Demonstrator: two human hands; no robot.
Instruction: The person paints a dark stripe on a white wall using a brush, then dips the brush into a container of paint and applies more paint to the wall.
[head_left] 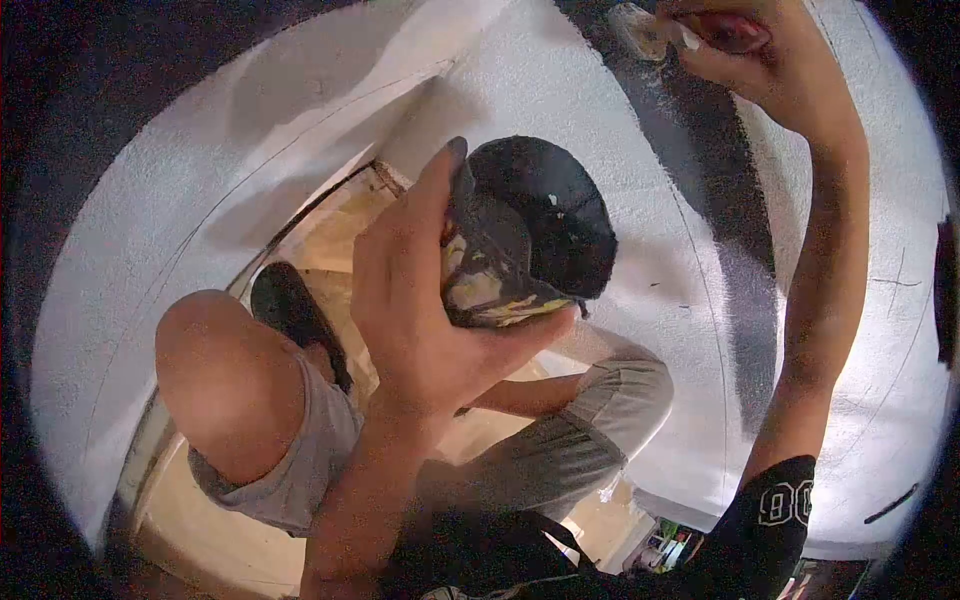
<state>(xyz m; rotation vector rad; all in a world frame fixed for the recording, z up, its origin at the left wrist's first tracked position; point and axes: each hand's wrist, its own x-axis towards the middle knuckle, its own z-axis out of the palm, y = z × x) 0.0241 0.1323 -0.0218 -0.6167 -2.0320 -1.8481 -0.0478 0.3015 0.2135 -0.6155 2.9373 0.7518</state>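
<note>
My left hand [410, 310] is wrapped round a paint-smeared can [490, 290], tilted so that its round mouth faces me. Black paint [560, 215] coats the inside, and yellow and dark smears cover the outer side. High at the upper right, my right hand [775, 75] grips a paintbrush [735, 32] with a reddish handle. Its pale, blurred head [640, 32] points left and meets the wall at the top of a broad dark painted stripe [700, 170]. I cannot make out the bristles clearly.
The white textured wall [640, 250] curves around me, marked with thin drawn lines and a small cross [893, 283]. My bent knees and a dark shoe [290, 310] rest over a light wooden surface [200, 500]. Small colourful items [672, 548] show at the bottom.
</note>
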